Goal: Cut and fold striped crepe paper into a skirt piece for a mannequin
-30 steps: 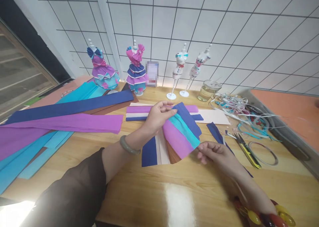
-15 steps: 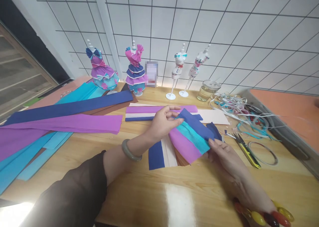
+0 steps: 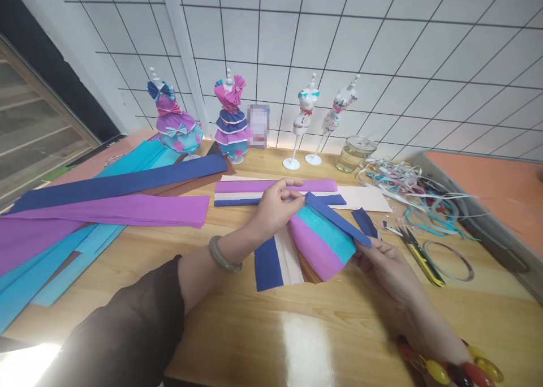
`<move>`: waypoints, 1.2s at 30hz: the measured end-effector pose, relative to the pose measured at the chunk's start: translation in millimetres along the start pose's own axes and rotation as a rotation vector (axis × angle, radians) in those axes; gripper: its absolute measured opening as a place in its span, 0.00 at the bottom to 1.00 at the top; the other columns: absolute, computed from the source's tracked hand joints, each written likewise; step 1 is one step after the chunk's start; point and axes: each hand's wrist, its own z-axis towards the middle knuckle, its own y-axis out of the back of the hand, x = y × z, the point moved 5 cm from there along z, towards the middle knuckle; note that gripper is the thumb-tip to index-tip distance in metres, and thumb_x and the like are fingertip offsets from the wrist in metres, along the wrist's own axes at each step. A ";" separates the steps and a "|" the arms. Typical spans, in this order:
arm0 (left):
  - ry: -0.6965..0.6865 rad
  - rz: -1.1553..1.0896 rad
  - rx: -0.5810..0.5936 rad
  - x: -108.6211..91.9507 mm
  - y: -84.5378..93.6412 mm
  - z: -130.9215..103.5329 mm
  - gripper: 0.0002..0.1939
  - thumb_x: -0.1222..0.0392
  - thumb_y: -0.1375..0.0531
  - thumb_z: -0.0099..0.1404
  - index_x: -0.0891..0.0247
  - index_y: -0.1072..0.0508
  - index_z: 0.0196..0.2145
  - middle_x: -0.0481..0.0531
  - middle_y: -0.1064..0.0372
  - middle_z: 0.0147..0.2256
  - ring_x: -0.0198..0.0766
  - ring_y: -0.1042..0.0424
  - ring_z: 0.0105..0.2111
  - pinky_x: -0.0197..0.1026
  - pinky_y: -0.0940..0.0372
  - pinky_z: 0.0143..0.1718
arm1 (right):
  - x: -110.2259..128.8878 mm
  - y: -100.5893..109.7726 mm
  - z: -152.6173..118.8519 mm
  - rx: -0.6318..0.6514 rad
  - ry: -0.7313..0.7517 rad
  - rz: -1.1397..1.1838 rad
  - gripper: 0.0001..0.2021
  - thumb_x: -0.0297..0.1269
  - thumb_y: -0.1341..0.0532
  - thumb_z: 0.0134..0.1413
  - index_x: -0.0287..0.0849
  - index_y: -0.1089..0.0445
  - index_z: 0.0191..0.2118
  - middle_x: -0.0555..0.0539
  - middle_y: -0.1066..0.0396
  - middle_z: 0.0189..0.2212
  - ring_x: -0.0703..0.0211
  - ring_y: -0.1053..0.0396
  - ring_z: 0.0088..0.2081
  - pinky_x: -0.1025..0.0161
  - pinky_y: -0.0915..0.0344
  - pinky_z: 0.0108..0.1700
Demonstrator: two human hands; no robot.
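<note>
A fan of joined crepe paper strips (image 3: 319, 244) in navy, cream, brown, purple and turquoise is held above the wooden table. My left hand (image 3: 280, 203) pinches its narrow upper end between thumb and fingers. At the far lower corner, my right hand (image 3: 388, 262) grips the turquoise and navy edge. The navy strip (image 3: 337, 217) lies folded narrow along the turquoise one. Just beyond my right hand is a small navy scrap (image 3: 365, 223). Behind the fan lie flat purple (image 3: 275, 186), cream and navy strips.
Long crepe paper strips (image 3: 127, 180) cover the left side. Two dressed mini mannequins (image 3: 231, 118) and two bare ones (image 3: 304, 112) stand along the wall, beside a glass jar of liquid (image 3: 356, 155). Tangled ribbons (image 3: 394, 175), yellow-black scissors (image 3: 424, 259) and a ring (image 3: 449, 261) are at right.
The navy strip, wide and raised before, is now folded down to a narrow band along the turquoise edge. Both hands stay nearly in place.
</note>
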 end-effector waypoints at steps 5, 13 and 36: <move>0.056 0.014 0.055 3.1 -0.5 -0.4 0.21 0.64 0.36 0.55 0.65 0.33 0.46 0.48 0.31 0.29 0.31 0.32 0.31 0.35 0.40 0.36 | 1.5 2.5 1.1 -0.020 0.016 -0.060 0.14 0.49 0.32 0.43 0.46 0.27 0.19 0.49 0.28 0.20 0.59 0.32 0.25 0.64 0.33 0.30; 0.049 0.118 0.150 6.6 -6.0 -4.6 0.21 0.61 0.36 0.55 0.63 0.33 0.47 0.43 0.37 0.25 0.27 0.37 0.25 0.33 0.42 0.31 | 0.5 -1.3 1.2 -0.003 -0.037 0.016 0.10 0.45 0.32 0.44 0.46 0.24 0.32 0.49 0.24 0.29 0.55 0.28 0.32 0.59 0.31 0.36; 0.198 0.242 0.796 3.6 -17.5 -21.9 0.16 0.58 0.35 0.55 0.62 0.24 0.42 0.50 0.25 0.39 0.41 0.27 0.40 0.38 0.33 0.38 | 24.4 34.1 5.1 -0.268 0.085 0.123 0.14 0.46 0.34 0.46 0.51 0.26 0.41 0.50 0.25 0.45 0.49 0.27 0.44 0.57 0.26 0.41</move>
